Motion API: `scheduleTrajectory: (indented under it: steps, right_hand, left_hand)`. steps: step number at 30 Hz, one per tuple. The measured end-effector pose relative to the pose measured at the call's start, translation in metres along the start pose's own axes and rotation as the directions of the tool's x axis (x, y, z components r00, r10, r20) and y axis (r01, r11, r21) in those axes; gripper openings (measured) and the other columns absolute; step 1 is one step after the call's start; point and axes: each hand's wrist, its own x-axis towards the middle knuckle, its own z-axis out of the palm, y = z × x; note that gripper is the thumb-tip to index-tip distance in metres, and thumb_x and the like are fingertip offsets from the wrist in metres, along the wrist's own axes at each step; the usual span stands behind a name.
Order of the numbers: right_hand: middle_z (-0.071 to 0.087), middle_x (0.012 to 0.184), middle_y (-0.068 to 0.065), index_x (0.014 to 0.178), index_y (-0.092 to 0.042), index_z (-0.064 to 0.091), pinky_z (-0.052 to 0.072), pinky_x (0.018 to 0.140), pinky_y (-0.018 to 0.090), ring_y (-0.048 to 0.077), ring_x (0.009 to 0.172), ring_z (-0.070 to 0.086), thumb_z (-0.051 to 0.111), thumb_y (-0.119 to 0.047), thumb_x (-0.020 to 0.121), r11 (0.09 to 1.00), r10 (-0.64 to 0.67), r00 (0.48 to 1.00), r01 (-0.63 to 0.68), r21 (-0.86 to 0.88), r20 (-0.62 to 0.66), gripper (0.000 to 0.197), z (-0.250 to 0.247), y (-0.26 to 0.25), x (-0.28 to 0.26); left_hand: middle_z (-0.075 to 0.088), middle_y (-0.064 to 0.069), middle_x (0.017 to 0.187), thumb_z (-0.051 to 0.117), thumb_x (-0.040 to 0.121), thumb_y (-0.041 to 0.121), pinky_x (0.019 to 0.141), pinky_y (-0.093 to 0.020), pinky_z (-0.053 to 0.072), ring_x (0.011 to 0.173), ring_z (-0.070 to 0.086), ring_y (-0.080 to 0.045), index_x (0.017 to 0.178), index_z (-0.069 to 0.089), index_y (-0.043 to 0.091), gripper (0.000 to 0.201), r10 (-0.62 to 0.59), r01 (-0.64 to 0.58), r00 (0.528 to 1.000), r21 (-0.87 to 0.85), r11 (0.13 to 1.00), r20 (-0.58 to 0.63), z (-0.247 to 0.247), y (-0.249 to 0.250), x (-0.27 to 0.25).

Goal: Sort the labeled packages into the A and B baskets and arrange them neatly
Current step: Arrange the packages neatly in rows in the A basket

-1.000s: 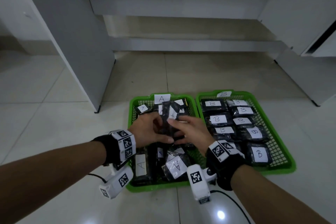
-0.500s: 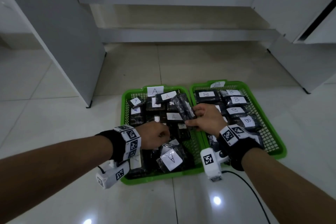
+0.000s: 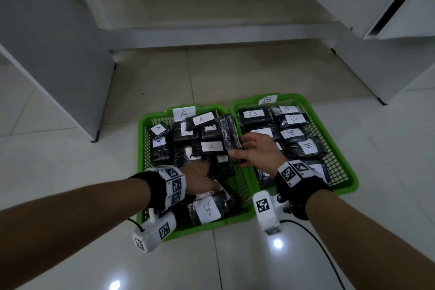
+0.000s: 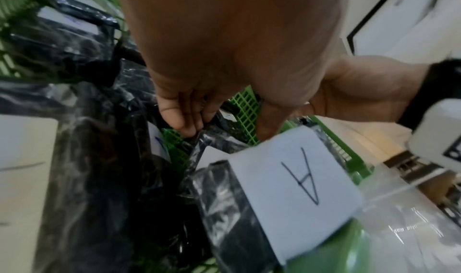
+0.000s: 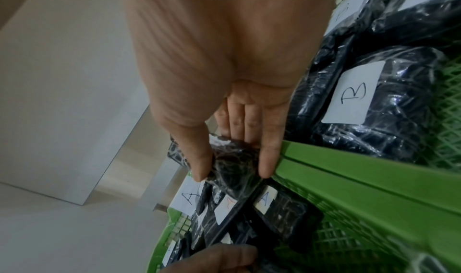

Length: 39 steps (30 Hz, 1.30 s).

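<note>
Fingers [image 5: 268, 155] of R hand [image 3: 257, 148] round black pkg [image 3: 229, 134], over A basket [image 3: 143, 148].

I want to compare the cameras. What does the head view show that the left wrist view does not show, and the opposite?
Only the head view: the B basket, and the right hand gripping a black package above the A basket.

Only the left wrist view: the left hand's fingertips touching a package deep in that basket.

Both: the near package with an A label.
</note>
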Motion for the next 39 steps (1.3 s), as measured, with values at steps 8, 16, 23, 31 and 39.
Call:
scheduleTrajectory:
  steps: [8, 16, 23, 31, 39]
  right_hand:
    - [0.066, 0.115, 0.009, 0.127, -0.011, 0.061, 0.064, 0.077, 0.042, 0.023, 0.097, 0.071, 0.093, -0.023, 0.071, 0.987, -0.047, 0.999, 0.045, -0.154, -0.011, 0.066, 0.004, -0.003, -0.001]
    - [0.075, 0.101, -0.005, 0.110, -0.025, 0.073, 0.059, 0.079, 0.031, 0.016, 0.090, 0.071, 0.092, -0.022, 0.067, 0.729, -0.214, 0.972, 0.222, -0.648, 0.092, 0.047, 0.030, -0.021, -0.005]
    - [0.069, 0.109, 0.004, 0.112, -0.020, 0.064, 0.057, 0.077, 0.034, 0.025, 0.097, 0.066, 0.082, -0.010, 0.075, 0.593, -0.189, 0.958, 0.285, -0.754, 0.213, 0.042, 0.067, -0.010, -0.003]
    - [0.066, 0.109, -0.001, 0.114, -0.022, 0.058, 0.059, 0.077, 0.038, 0.020, 0.093, 0.063, 0.081, -0.014, 0.070, 0.598, -0.204, 0.956, 0.292, -0.746, 0.211, 0.050, 0.066, 0.007, -0.008]
    - [0.064, 0.097, -0.002, 0.107, -0.020, 0.052, 0.051, 0.064, 0.031, 0.019, 0.081, 0.060, 0.083, -0.025, 0.069, 0.631, -0.261, 0.954, 0.286, -0.721, 0.149, 0.049, 0.064, 0.009, -0.007]
  left_hand:
    - [0.063, 0.006, 0.103, 0.082, 0.070, 0.054, 0.070, -0.021, 0.051, 0.085, 0.059, -0.005, 0.109, 0.054, 0.027, 0.055, 0.081, -0.078, 0.997, -0.366, 0.927, -0.006, -0.014, -0.011, -0.021]
    - [0.068, 0.005, 0.093, 0.060, 0.077, 0.070, 0.091, -0.043, 0.052, 0.092, 0.064, -0.019, 0.093, 0.063, 0.031, 0.042, 0.258, -0.261, 0.965, -0.337, 0.904, -0.055, 0.001, -0.029, -0.065]
    - [0.071, 0.010, 0.100, 0.043, 0.084, 0.058, 0.093, -0.032, 0.048, 0.094, 0.063, -0.008, 0.093, 0.078, 0.029, 0.047, 0.217, -0.236, 0.971, -0.253, 0.938, -0.101, 0.010, -0.051, -0.081]
    - [0.068, -0.004, 0.096, 0.053, 0.093, 0.039, 0.076, -0.033, 0.057, 0.087, 0.066, -0.022, 0.104, 0.060, 0.014, 0.028, 0.044, 0.048, 0.909, 0.208, 0.977, -0.415, -0.012, -0.069, -0.050]
    - [0.065, -0.001, 0.099, 0.070, 0.078, 0.054, 0.080, -0.035, 0.054, 0.090, 0.066, -0.024, 0.113, 0.043, 0.016, 0.059, -0.161, 0.192, 0.880, 0.024, 0.981, -0.447, 0.007, -0.065, -0.029]
